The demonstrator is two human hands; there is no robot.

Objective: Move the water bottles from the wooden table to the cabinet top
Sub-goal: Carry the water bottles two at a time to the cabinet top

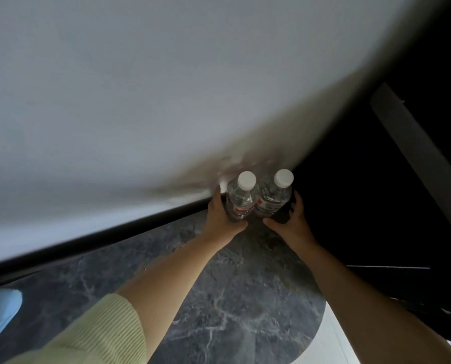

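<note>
Two clear water bottles with white caps stand side by side at the far corner of a dark marbled cabinet top (219,298), close to the white wall. My left hand (223,219) grips the lower part of the left bottle (241,197). My right hand (288,222) grips the lower part of the right bottle (274,195). The two bottles touch each other. Their bases are hidden behind my hands, so I cannot tell whether they rest on the surface.
A white wall (140,101) with a dark trim strip (100,237) runs along the left of the cabinet top. A black panel (376,193) rises on the right. The top's rounded front edge meets a pale floor (334,337) below.
</note>
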